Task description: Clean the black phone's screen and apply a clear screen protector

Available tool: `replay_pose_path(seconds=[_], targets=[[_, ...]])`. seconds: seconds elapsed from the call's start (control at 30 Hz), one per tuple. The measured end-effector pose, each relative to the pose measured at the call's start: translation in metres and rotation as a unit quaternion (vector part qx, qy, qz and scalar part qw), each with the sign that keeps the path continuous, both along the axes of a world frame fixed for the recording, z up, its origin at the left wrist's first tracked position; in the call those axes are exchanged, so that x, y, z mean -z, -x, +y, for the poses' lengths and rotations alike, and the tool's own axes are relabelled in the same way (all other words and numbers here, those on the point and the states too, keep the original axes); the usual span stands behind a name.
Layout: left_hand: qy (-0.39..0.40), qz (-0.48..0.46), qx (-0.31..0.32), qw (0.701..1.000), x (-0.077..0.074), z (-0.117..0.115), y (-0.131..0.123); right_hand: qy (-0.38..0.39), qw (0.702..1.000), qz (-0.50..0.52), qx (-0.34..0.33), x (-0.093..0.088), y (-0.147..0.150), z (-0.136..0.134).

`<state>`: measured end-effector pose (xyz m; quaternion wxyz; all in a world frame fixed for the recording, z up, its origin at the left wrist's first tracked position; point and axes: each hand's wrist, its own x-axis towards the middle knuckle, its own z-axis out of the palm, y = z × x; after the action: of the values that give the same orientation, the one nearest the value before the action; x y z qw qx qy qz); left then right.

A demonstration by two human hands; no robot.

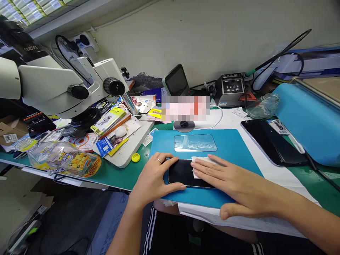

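A smartphone (182,173) with a dark screen lies face up on the blue mat (164,141). My left hand (156,173) is closed around the phone's left end, thumb on the near edge and fingers at the far edge. Under the fingers of my right hand (231,180) is a white wipe (198,173), held against the screen; this hand covers the phone's right end. Its thumb rests apart, over the mat's near side. Just beyond the phone, a clear screen protector (195,142) with a black border lies on the mat.
On the left stand a microscope (53,85) and a plastic jar (63,157) on its side. Near the mat lies a yellow cap (135,157). A larger dark device (271,141), a glass jar (264,105) and a soldering station (230,88) are to the right.
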<state>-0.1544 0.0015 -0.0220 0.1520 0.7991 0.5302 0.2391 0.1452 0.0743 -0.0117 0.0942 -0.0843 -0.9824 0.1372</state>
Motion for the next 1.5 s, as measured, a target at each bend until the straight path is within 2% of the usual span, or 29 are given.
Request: replay_pose_path(seconds=[0.13, 0.37, 0.53, 0.63, 0.73, 0.83, 0.93, 1.07, 1.2, 1.5], targets=[[0.003, -0.001, -0.002, 1.0, 0.0, 0.0, 0.0, 0.015, 1.0, 0.011, 0.006, 0.0, -0.001, 0.0], [0.013, -0.011, 0.001, 1.0, -0.002, 0.002, 0.001, -0.02, 1.0, 0.017, -0.002, -0.004, 0.0, 0.0], [-0.006, 0.034, -0.012, 0.999, -0.019, 0.012, 0.006, -0.066, 0.997, 0.041, 0.025, -0.002, 0.001, -0.002], [-0.027, 0.105, -0.015, 0.994, -0.034, 0.031, 0.008, -0.084, 0.995, 0.042, 0.028, -0.001, -0.001, -0.001], [-0.032, 0.155, 0.011, 0.987, -0.044, 0.055, 0.004, -0.087, 0.994, 0.058, 0.036, -0.002, -0.004, 0.002], [-0.018, 0.18, 0.057, 0.982, -0.044, 0.076, -0.006, -0.072, 0.994, 0.079, 0.037, -0.003, -0.006, 0.004], [-0.003, 0.181, 0.086, 0.98, -0.037, 0.087, -0.012, -0.073, 0.99, 0.117, 0.031, -0.004, -0.007, 0.002], [0.02, 0.151, 0.072, 0.986, -0.032, 0.09, -0.011, -0.094, 0.984, 0.148, 0.021, -0.003, -0.004, -0.005], [0.067, 0.127, 0.065, 0.987, -0.036, 0.092, -0.011, -0.122, 0.98, 0.156, 0.019, -0.003, -0.004, -0.007], [0.145, 0.154, 0.029, 0.977, -0.046, 0.103, -0.027, -0.145, 0.953, 0.226, 0.139, -0.008, -0.016, 0.005]])
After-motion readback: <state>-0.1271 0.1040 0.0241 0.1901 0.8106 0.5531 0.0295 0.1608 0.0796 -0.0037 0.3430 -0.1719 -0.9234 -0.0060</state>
